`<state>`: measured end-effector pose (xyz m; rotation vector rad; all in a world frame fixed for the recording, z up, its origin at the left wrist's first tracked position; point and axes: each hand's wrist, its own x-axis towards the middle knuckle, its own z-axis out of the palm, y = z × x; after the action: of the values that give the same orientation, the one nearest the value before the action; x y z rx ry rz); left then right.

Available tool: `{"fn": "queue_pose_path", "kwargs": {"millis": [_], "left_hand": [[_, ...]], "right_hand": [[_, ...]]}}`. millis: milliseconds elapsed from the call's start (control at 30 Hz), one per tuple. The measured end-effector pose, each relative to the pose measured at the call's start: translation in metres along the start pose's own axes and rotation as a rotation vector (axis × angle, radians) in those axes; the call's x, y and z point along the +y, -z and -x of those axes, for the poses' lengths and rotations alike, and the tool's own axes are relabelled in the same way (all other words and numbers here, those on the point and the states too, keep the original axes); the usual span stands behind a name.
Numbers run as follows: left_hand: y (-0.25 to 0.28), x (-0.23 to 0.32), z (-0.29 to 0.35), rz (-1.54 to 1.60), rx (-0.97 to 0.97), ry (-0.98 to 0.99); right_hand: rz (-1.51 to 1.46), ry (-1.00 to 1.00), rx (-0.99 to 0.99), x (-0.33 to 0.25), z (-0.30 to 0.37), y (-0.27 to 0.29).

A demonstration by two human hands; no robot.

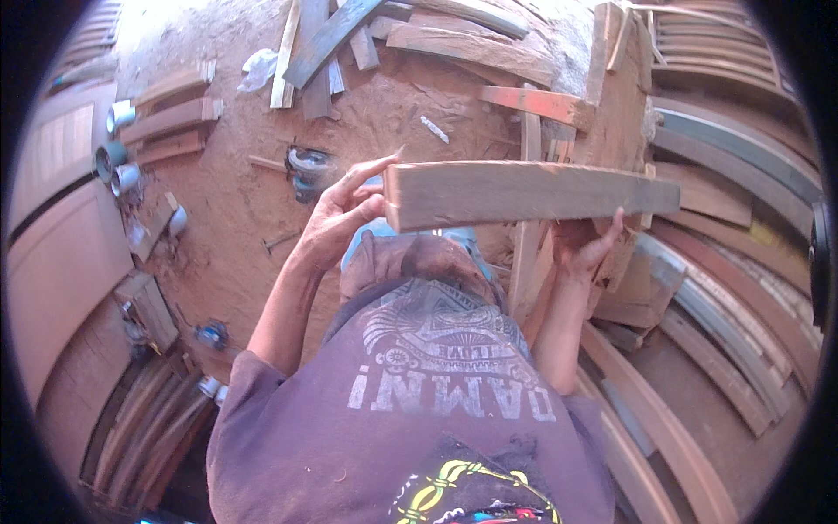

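A long grey-brown wooden board (pixel 524 194) is held up level across my front. At its left end is my left hand (pixel 342 214), with the thumb against the end and the fingers curled around the upper edge, partly hidden. My right hand (pixel 587 246) supports the board from below toward its right end, its palm under the lower edge and a finger pressed on the near face. The board's far side is out of sight.
A wooden bench (pixel 611 79) stands to the right, with an orange-red wood piece (pixel 541 105) jutting from it. A power tool (pixel 307 170) lies on the dusty floor. Scrap planks (pixel 471 48) are piled ahead. Door panels (pixel 74 279) lean at left; long boards (pixel 724 314) are stacked at right.
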<state>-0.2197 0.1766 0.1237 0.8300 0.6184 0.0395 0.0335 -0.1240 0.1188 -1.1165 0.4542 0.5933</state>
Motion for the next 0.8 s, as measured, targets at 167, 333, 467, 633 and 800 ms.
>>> {"fn": "queue_pose_path", "kwargs": {"millis": [167, 333, 467, 633, 800], "left_hand": [[-0.059, 0.052, -0.007, -0.012, -0.159, -0.193], [-0.085, 0.044, -0.020, 0.068, -0.286, -0.270], [-0.074, 0.044, -0.015, -0.056, -0.192, -0.157], [-0.026, 0.000, -0.007, -0.309, -0.085, 0.043], [-0.020, -0.024, 0.015, -0.418, -0.076, 0.193]], "right_hand": [[-0.149, 0.235, 0.029, -0.019, 0.010, 0.009], [-0.099, 0.281, 0.033, -0.037, 0.003, 0.012], [-0.207, 0.213, -0.106, -0.028, 0.005, 0.012], [-0.213, 0.137, -0.018, 0.028, 0.000, 0.029], [-0.033, 0.085, 0.038, 0.036, 0.027, 0.036]]}}
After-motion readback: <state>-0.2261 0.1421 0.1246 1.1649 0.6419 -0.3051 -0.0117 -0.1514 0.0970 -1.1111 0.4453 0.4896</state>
